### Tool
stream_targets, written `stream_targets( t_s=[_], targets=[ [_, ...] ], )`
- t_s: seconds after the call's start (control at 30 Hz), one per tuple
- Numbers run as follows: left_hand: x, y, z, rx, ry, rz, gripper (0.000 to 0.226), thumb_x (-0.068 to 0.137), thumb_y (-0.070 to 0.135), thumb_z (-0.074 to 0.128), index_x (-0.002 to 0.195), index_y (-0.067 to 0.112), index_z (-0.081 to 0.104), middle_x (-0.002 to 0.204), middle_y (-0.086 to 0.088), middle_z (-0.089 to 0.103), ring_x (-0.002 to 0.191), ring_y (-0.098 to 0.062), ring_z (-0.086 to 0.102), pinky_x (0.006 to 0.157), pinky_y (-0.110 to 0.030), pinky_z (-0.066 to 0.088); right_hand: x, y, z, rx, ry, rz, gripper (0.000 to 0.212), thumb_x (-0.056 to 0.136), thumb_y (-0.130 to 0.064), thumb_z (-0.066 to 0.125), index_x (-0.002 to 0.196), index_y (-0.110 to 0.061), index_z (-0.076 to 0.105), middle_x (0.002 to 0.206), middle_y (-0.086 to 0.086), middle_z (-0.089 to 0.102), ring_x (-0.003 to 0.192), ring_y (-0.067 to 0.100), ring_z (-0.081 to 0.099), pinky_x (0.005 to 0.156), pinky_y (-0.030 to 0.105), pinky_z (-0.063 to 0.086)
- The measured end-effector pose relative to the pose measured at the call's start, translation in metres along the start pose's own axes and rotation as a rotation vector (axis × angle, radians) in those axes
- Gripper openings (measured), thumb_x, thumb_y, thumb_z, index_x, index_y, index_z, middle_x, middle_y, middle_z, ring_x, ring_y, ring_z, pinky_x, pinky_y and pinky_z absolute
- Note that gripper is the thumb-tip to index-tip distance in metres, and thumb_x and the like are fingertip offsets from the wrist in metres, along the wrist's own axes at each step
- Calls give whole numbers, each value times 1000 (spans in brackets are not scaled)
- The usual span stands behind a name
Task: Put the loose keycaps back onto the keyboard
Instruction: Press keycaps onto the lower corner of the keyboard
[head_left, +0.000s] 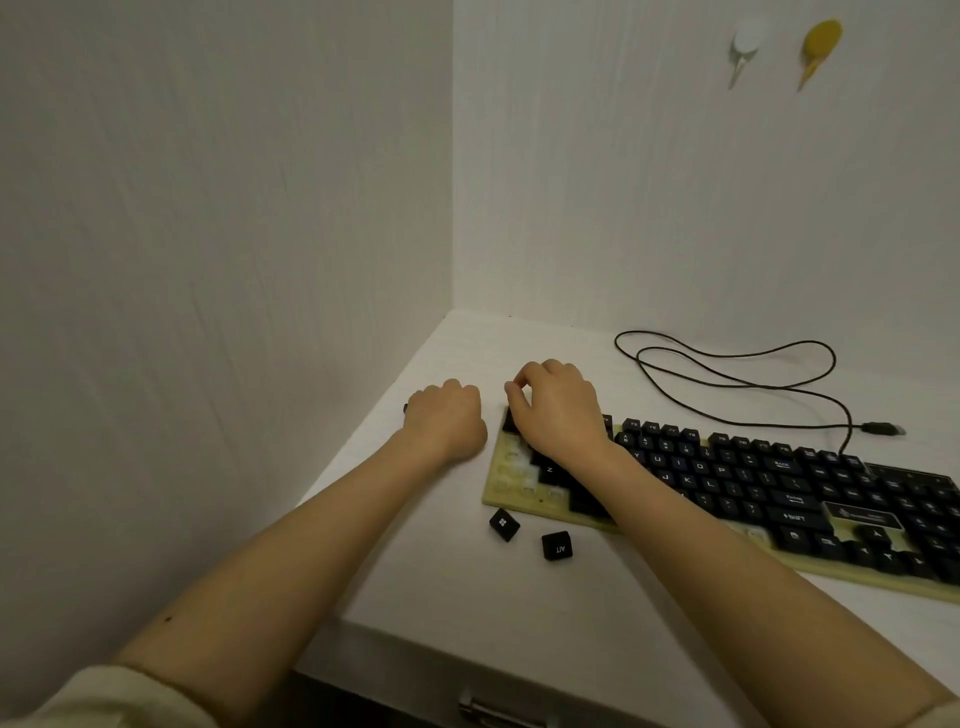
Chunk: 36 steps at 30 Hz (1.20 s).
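Both bare forearms outstretched, left grip (445, 415) curled knuckles-up, right grip (558, 410) curled, thumb against forefinger

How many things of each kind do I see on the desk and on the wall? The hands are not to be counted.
Keyboard: 1
Loose keycaps in plain view: 2, the Windows key and the Alt key
Cable with plug: 1
Wall hooks: 2, the white hook and the yellow hook
Total: 6
Anything hidden under a hand is not counted.
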<state>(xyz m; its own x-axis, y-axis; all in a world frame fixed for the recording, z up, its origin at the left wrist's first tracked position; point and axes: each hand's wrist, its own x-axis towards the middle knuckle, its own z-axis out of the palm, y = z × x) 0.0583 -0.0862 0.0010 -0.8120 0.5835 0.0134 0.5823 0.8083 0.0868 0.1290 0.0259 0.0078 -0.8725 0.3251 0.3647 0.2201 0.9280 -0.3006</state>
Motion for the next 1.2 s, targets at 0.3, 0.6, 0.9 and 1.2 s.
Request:
stream_targets(
  t_s=[0.3,0.6,0.9,1.2],
  targets=[
    [3,-7,12,-40,220,144,30,81,-2,43,101,8,62,97,-8,61,84,-27,54,70,-35,44,-6,6,-1,25,-27,-2,26,94,-27,43,105,-12,61,107,8,61,103,28,49,83,39,41],
    [-17,-6,13,-635,363,261,33,84,18,65,116,17,57,112,3,61,97,-10,60,88,-23,49,-19,12,-4,127,-12,-69,23,94,-17,47,111,-16,62,104,0,67,105,23,47,74,24,31],
    [-29,-2,16,-798,413,264,16,80,6,68,93,13,67,92,6,61,85,2,60,79,-5,48,-34,17,-8,220,3,-124,30,88,-21,57,117,-18,60,111,-2,64,112,17,44,81,16,26],
    [-35,-4,25,-753,376,294,24,81,-1,60,97,13,70,95,1,65,87,5,57,78,-3,45,-41,16,-8,145,42,-150,20,85,-25,63,99,-13,68,95,1,67,102,20,45,77,19,27]
  ],
)
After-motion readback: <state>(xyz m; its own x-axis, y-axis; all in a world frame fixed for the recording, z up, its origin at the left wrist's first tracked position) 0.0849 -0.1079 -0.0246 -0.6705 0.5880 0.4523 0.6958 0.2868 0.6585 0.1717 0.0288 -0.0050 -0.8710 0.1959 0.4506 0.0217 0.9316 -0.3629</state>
